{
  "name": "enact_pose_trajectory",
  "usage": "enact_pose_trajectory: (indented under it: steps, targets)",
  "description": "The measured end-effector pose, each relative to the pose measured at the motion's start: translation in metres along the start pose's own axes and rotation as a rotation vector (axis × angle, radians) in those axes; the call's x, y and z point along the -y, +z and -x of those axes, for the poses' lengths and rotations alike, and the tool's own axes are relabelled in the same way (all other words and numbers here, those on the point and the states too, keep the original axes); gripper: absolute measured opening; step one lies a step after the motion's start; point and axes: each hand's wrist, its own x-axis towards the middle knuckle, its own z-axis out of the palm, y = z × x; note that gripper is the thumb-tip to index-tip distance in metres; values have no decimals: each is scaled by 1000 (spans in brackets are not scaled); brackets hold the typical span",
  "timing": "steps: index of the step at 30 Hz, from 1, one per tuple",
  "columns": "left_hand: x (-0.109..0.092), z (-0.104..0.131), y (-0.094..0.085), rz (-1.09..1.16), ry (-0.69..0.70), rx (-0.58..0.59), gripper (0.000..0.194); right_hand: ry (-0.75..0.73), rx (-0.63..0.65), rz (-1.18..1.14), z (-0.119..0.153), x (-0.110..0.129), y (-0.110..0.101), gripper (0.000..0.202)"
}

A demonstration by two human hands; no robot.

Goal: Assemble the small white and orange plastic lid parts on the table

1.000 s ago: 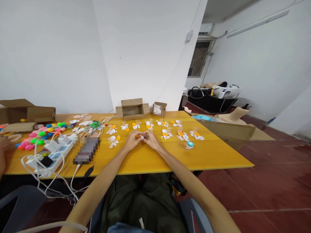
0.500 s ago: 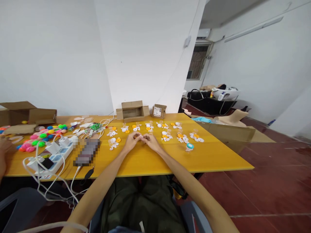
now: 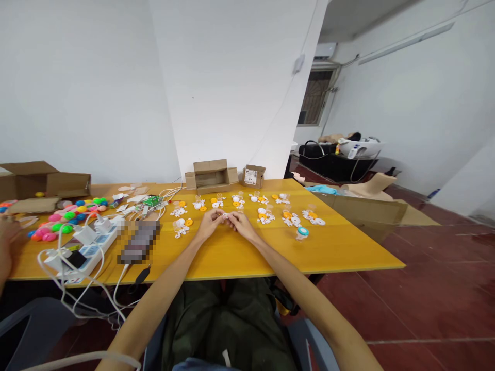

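Observation:
Over the middle of the table (image 3: pixel 328 252), my left hand (image 3: pixel 211 224) and my right hand (image 3: pixel 240 224) meet at the fingertips. Between them is a small white piece (image 3: pixel 225 216), pinched by both; its exact shape is too small to make out. Around the hands lie several little groups of white perforated discs (image 3: pixel 180 232), yellow round parts (image 3: pixel 188 222) and clear plastic cups. One assembled clear cup with a turquoise ring lid (image 3: pixel 302 232) stands to the right. Part of the group behind my hands is hidden by them.
An open cardboard box (image 3: pixel 211 178) and a smaller box (image 3: pixel 254 176) stand by the wall. On the left are a power strip with cables (image 3: pixel 91 253), a pixelated dark device (image 3: pixel 139 242), colourful plastic balls (image 3: pixel 65 219) and another person's hand (image 3: pixel 5 232).
My fingers have shifted and opened out slightly, so the small white piece now shows between the fingertips. The parts on the table have not moved.

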Motion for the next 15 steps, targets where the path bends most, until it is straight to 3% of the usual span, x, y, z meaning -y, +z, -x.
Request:
enact_pose_trajectory:
  steps: [15]
  targets:
    - [-2,0,1,33,-37,31,30,54,23,24,1,5,-1,44]
